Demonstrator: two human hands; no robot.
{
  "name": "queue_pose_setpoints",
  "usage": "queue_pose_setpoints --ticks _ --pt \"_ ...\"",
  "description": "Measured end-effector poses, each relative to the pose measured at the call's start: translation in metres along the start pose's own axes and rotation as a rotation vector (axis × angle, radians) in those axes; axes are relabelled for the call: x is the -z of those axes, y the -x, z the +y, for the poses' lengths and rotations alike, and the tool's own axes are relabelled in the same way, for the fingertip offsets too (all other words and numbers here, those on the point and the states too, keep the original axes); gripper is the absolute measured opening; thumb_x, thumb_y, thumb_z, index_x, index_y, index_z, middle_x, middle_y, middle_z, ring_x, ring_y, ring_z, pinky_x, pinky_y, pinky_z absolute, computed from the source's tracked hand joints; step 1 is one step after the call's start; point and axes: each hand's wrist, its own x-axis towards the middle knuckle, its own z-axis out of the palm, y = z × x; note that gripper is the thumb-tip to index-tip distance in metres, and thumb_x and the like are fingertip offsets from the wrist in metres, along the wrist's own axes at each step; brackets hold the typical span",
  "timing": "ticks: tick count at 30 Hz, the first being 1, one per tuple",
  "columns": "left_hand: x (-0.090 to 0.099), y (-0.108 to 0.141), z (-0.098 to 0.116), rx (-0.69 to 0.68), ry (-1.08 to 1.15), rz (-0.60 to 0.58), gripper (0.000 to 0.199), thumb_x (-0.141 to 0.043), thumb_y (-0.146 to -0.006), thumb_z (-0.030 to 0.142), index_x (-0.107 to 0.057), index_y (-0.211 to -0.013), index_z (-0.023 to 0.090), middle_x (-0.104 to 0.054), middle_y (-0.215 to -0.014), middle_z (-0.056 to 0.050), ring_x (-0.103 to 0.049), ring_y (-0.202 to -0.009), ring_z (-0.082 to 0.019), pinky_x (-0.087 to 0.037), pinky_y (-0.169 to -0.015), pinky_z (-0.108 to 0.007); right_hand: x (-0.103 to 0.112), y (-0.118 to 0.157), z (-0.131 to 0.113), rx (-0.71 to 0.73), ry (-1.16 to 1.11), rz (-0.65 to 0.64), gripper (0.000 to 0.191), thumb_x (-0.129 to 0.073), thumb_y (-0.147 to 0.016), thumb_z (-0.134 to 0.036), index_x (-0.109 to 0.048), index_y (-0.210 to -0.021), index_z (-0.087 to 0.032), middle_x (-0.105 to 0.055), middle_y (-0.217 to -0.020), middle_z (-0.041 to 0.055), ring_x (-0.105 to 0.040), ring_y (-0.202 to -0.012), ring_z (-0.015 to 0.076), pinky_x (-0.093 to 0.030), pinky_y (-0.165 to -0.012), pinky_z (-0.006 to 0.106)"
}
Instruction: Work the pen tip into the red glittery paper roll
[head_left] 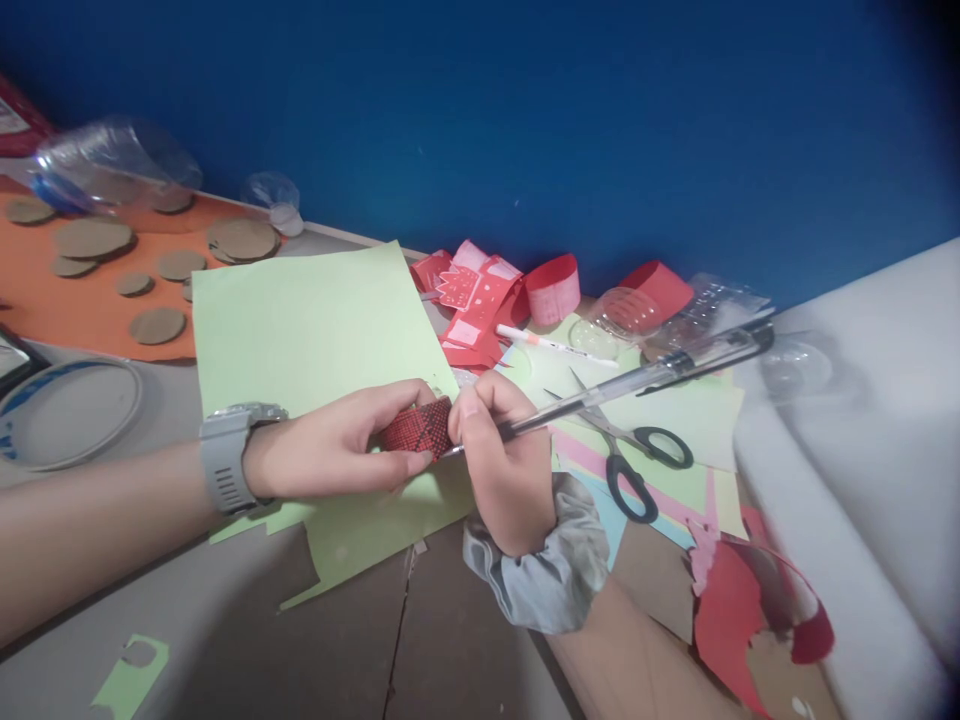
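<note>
Red piece between left fingers, pen just beside

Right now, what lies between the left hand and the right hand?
In the head view: a red-and-black patterned, rounded piece held in the left hand, and the tip of a clear-barrelled pen gripped by the right hand.

Grey surface, orange sheet at left, white ring, pale green paper, small green scrap

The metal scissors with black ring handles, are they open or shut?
Open partway: the metal scissors with black ring handles have their blade tips apart and their rings spread.
</note>
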Motion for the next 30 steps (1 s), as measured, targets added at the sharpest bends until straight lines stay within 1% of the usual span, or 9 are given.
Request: queue_pose_setpoints --ticks 4,8,12,17,20,24,27,30 --pt "0.0002 -0.0004 0.0006 0.002 -0.017 -0.015 0.012 -0.054 -0.088 0.025 -0.045 -0.089 0.017 -0.055 -0.071 0.002 -0.049 -0.059 -0.011 -0.04 -0.055 -0.023 0.0002 0.0002 0.0004 0.005 -0.016 -0.005 0.032 -0.046 -0.087 -0.017 -0.029 -0.06 -0.022 -0.029 -0.057 -0.0058 -0.033 -0.053 0.0089 -0.03 -0.052 0.025" --pt "0.0 -0.0004 0.0002 -0.004 0.001 0.007 0.014 -0.055 -0.088 0.026 -0.045 -0.088 0.017 -0.055 -0.071 0.003 -0.048 -0.058 -0.011 -0.039 -0.054 -0.023 0.0008 0.0004 0.0009 0.016 -0.007 -0.008 0.031 -0.045 -0.086 -0.016 -0.03 -0.06 -0.022 -0.03 -0.058 -0.0055 -0.033 -0.054 0.009 -0.03 -0.052 0.024" --pt "0.0006 -0.0007 -0.0008 -0.009 -0.007 -0.022 0.013 -0.054 -0.088 0.025 -0.045 -0.09 0.017 -0.055 -0.071 0.003 -0.048 -0.058 -0.011 -0.039 -0.054 -0.023 0.0012 0.0004 0.0007 0.014 0.015 0.004 0.031 -0.046 -0.086 -0.016 -0.03 -0.06 -0.022 -0.029 -0.057 -0.0059 -0.033 -0.053 0.0087 -0.03 -0.051 0.024" --pt "-0.0002 -0.0005 -0.0028 -0.017 -0.005 0.016 0.013 -0.054 -0.089 0.026 -0.046 -0.09 0.016 -0.054 -0.072 0.002 -0.048 -0.061 -0.012 -0.039 -0.056 -0.022 0.0007 -0.0004 0.001 0.014 0.021 0.009 0.031 -0.046 -0.087 -0.016 -0.032 -0.06 -0.021 -0.03 -0.056 -0.006 -0.032 -0.053 0.0084 -0.03 -0.05 0.023" --pt "-0.0002 0.0002 -0.0033 -0.021 -0.02 0.01 0.011 -0.053 -0.09 0.025 -0.047 -0.09 0.016 -0.054 -0.073 0.003 -0.047 -0.06 -0.011 -0.039 -0.055 -0.022 0.0003 -0.0006 0.0011 0.023 0.02 0.021 0.031 -0.046 -0.088 -0.017 -0.034 -0.059 -0.021 -0.031 -0.056 -0.0061 -0.033 -0.052 0.0081 -0.03 -0.05 0.023" --pt "-0.0002 0.0004 -0.0008 -0.005 -0.016 -0.02 0.014 -0.051 -0.095 0.029 -0.046 -0.092 0.016 -0.055 -0.074 0.002 -0.05 -0.063 -0.012 -0.041 -0.058 -0.022 0.0011 -0.0002 0.0025 0.002 -0.031 0.07 0.033 -0.047 -0.09 -0.021 -0.038 -0.059 -0.02 -0.036 -0.054 -0.0061 -0.032 -0.049 0.0075 -0.029 -0.049 0.023" --pt "-0.0015 -0.0002 0.0004 0.033 0.004 -0.042 0.017 -0.048 -0.098 0.033 -0.046 -0.096 0.017 -0.061 -0.078 0.0 -0.056 -0.07 -0.014 -0.044 -0.065 -0.024 0.0022 -0.0001 0.0052 -0.002 -0.11 0.139 0.032 -0.047 -0.091 -0.023 -0.04 -0.06 -0.02 -0.041 -0.054 -0.0059 -0.031 -0.046 0.0068 -0.029 -0.046 0.023" --pt "-0.0035 -0.0002 -0.0016 0.033 0.016 -0.045 0.017 -0.048 -0.099 0.034 -0.046 -0.096 0.017 -0.066 -0.084 -0.002 -0.06 -0.076 -0.015 -0.045 -0.07 -0.024 0.002 0.0008 0.0071 0.021 -0.157 0.218 0.032 -0.047 -0.092 -0.021 -0.041 -0.06 -0.02 -0.042 -0.054 -0.0059 -0.03 -0.044 0.0063 -0.029 -0.045 0.023"
